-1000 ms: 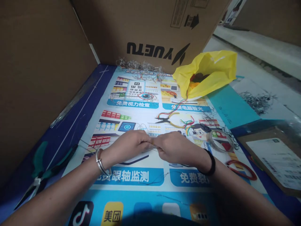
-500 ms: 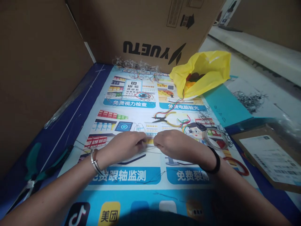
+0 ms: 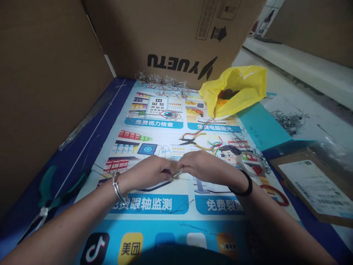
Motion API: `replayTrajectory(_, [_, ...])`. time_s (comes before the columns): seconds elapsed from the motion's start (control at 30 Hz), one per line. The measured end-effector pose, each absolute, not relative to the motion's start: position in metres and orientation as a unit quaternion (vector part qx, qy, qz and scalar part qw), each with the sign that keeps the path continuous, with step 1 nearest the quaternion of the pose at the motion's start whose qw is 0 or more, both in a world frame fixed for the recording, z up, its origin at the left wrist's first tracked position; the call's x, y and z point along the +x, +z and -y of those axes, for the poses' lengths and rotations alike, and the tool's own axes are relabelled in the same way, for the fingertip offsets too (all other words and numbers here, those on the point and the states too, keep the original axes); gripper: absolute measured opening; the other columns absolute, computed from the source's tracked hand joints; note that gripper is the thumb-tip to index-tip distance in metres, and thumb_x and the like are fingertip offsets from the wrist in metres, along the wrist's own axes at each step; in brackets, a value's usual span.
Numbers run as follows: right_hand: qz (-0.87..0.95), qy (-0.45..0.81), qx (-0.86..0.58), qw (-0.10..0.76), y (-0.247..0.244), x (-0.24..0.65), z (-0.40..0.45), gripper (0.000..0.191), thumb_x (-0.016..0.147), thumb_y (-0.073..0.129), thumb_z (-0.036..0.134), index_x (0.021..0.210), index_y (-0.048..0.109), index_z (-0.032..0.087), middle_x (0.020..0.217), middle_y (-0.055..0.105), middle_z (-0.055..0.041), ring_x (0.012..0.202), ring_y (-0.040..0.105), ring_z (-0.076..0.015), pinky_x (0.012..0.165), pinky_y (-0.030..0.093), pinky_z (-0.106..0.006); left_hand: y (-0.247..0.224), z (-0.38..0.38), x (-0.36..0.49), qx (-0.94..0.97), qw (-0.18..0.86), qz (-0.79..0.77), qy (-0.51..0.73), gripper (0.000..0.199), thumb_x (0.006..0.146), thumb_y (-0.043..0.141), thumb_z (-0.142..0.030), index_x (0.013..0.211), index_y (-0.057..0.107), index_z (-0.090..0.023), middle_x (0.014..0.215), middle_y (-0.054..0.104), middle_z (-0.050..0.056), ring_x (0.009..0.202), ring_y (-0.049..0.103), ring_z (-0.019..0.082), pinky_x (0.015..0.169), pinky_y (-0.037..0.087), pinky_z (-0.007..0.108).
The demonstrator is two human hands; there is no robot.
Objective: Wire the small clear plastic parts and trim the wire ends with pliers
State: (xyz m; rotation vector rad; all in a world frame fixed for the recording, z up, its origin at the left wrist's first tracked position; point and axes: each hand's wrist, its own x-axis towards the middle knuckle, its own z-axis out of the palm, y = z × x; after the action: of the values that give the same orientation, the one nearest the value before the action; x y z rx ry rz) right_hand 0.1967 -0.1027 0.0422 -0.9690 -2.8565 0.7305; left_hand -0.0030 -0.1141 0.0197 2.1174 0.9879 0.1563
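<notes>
My left hand [image 3: 154, 170] and my right hand [image 3: 200, 165] meet above the middle of the printed sheet, fingertips pinched close together. Between them runs a thin, pale wire [image 3: 178, 173], and both hands are closed on it. Fine wire ends stick out below the right fingers. Just beyond my hands lie yellow-handled pliers [image 3: 190, 140] with dark jaws. Red, green and yellow wires [image 3: 203, 128] trail from a yellow bag [image 3: 242, 88] past the pliers. The small details between my fingertips are too fine to make out.
Teal-handled cutters [image 3: 49, 200] lie at the left. Wire clusters [image 3: 162, 80] sit along the cardboard wall [image 3: 124, 36]. A clear round dish [image 3: 250, 163], a red ring [image 3: 275, 195], a labelled cardboard piece [image 3: 317, 187] and tangled dark wires [image 3: 288, 121] are at the right.
My hands have come together from a small gap apart, the left moving right and the right moving slightly left. The view has shifted a little.
</notes>
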Motion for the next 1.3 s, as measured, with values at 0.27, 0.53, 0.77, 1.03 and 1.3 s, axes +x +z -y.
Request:
replayTrajectory(0.27, [0.925,0.233,-0.299,-0.032,0.035,0.201,0.102,0.019,0.082,0.046,0.013,0.081,0.064,0.017,0.079,0.064,-0.0030,0.074,0.056,-0.0137,0.065,0.034,-0.024,0.021,0.113,-0.006,0.868,0.260,-0.422,0.002,0.016,0.076,0.052,-0.028,0.077,0.066,-0.021,0.072,0.067,0.002,0.064,0.056,0.015,0.055,0.032,0.023])
replayTrajectory(0.53, [0.928,0.135,-0.348,0.004,0.036,0.193,0.105,0.024,0.089,0.042,0.025,0.084,0.064,0.017,0.079,0.061,-0.0047,0.075,0.054,-0.0145,0.065,0.033,-0.025,0.021,0.120,-0.002,0.894,0.041,-0.444,0.036,0.017,0.078,0.045,-0.016,0.074,0.061,-0.017,0.069,0.060,0.005,0.065,0.053,0.017,0.055,0.035,0.026])
replayTrajectory(0.77, [0.919,0.096,-0.381,0.008,0.025,0.187,0.108,0.019,0.086,0.044,0.019,0.079,0.062,0.016,0.080,0.061,-0.0039,0.075,0.054,-0.0140,0.063,0.032,-0.024,0.024,0.120,-0.001,0.906,0.027,-0.415,0.081,0.014,0.080,0.046,-0.014,0.072,0.058,-0.016,0.073,0.057,0.004,0.074,0.051,0.017,0.064,0.040,0.028])
replayTrajectory(1.03, [0.900,0.083,-0.427,0.007,0.020,0.176,0.111,0.019,0.084,0.043,0.016,0.079,0.061,0.017,0.076,0.061,-0.0046,0.068,0.054,-0.0139,0.057,0.030,-0.024,0.018,0.121,0.001,0.905,0.057,-0.416,0.067,0.014,0.079,0.047,-0.011,0.074,0.059,-0.015,0.073,0.058,0.005,0.071,0.051,0.017,0.065,0.042,0.029])
replayTrajectory(1.3, [0.889,0.079,-0.446,0.069,0.012,0.172,0.112,0.022,0.082,0.042,0.014,0.073,0.061,0.015,0.072,0.061,-0.0054,0.067,0.053,-0.0136,0.059,0.033,-0.024,0.013,0.119,0.003,0.872,0.097,-0.470,0.099,0.018,0.077,0.043,-0.011,0.072,0.059,-0.016,0.068,0.057,0.004,0.064,0.051,0.015,0.057,0.037,0.026])
